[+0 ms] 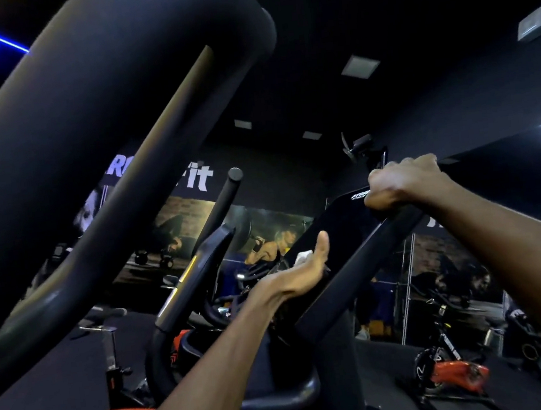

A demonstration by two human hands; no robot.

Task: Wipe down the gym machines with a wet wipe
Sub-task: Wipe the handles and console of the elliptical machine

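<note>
left hand (306, 268) presses wipe (302, 257) on console (331, 228) | right hand (400, 182) grips console top

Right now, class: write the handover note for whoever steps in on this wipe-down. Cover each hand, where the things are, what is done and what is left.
Left hand: presses the white wet wipe against the lower edge of the black console screen.
Right hand: fingers grip the screen's top edge, steadying it.
Done: cannot tell how much of the screen has been wiped.
Left: finish the screen, then the black handlebars and the orange bikes beyond.
</note>
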